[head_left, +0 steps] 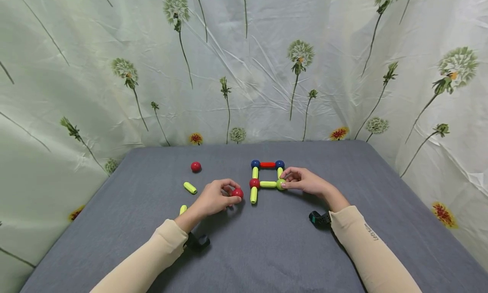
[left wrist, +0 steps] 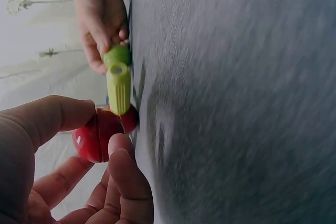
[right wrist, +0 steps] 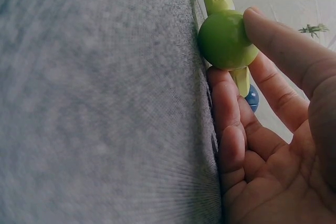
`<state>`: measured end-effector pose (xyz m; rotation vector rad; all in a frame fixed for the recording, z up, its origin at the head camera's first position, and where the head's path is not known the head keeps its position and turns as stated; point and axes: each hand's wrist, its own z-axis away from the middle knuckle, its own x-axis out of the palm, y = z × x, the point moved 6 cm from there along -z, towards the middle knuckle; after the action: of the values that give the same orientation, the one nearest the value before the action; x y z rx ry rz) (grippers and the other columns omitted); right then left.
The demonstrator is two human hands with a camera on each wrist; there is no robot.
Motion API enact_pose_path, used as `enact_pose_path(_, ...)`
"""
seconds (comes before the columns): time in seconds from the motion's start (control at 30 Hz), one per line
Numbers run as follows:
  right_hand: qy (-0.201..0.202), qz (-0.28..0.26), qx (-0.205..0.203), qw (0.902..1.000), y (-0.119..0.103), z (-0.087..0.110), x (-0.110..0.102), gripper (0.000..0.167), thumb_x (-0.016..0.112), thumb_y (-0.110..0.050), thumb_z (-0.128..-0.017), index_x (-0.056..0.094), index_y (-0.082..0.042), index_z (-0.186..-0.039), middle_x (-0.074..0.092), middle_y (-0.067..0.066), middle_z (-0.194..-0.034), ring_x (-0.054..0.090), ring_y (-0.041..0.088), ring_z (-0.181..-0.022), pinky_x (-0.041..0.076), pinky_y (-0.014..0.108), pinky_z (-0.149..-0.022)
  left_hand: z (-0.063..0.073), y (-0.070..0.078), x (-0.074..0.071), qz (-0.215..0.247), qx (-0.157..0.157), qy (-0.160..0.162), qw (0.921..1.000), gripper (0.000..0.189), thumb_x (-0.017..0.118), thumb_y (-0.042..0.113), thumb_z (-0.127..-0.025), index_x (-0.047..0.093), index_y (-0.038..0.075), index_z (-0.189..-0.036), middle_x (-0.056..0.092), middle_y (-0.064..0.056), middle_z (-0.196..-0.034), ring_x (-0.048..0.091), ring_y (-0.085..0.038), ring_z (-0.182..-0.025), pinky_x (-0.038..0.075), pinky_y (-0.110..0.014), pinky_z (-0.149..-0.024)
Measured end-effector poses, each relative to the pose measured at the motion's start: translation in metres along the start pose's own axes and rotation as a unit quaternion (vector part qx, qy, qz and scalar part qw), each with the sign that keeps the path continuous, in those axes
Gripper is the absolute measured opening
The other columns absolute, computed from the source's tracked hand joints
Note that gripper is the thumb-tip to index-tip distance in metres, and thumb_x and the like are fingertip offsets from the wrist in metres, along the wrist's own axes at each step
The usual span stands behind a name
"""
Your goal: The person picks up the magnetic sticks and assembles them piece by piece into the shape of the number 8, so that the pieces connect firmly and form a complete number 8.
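My left hand (head_left: 216,196) pinches a red ball (head_left: 237,193) between thumb and fingers, just left of a yellow-green rod (head_left: 253,195) that points toward me. That rod joins a second red ball (head_left: 254,182), one corner of a square of rods and balls. With thumb and fingers my right hand (head_left: 306,182) holds the green ball (right wrist: 226,39) at the square's near right corner. Two blue balls (head_left: 255,164) with a red rod (head_left: 267,165) between them form the far side. Yellow-green rods (head_left: 268,184) make up the other sides.
A loose red ball (head_left: 196,166) lies at the far left of the grey table (head_left: 289,250). Nearer are a loose yellow-green rod (head_left: 189,188) and another rod (head_left: 183,209), partly behind the left wrist. A flowered curtain (head_left: 251,64) hangs behind the table.
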<state>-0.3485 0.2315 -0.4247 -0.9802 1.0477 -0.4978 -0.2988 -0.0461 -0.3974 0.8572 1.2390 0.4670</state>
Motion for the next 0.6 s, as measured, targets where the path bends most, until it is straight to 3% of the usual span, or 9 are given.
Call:
enact_pose_path(0.3, 0.002, 0.003, 0.004, 1.0, 0.004, -0.001, -0.001, 0.041, 0.07, -0.037, -0.082, 0.057, -0.015, -0.114, 0.064, 0.007, -0.103, 0.058, 0.018, -0.095, 0.043, 0.03, -0.077, 0.011, 0.005, 0.011, 0.009, 0.024, -0.025, 0.9994, 0.027, 0.076, 0.028, -0.077, 0.064, 0.026, -0.101, 0.064, -0.001, -0.087, 0.062, -0.016, -0.064, 0.051, -0.031, -0.053)
enact_pose_path(0.6, 0.001, 0.0, 0.001, 1.0, 0.003, -0.001, -0.001, 0.042, 0.07, -0.038, -0.082, 0.057, -0.015, -0.115, 0.064, 0.006, -0.103, 0.057, 0.018, -0.095, 0.043, 0.03, -0.076, 0.016, 0.01, 0.023, 0.008, 0.024, -0.035, 0.999, 0.026, 0.077, 0.029, -0.076, 0.062, 0.025, -0.097, 0.065, -0.001, -0.086, 0.063, -0.015, -0.063, 0.052, -0.031, -0.054)
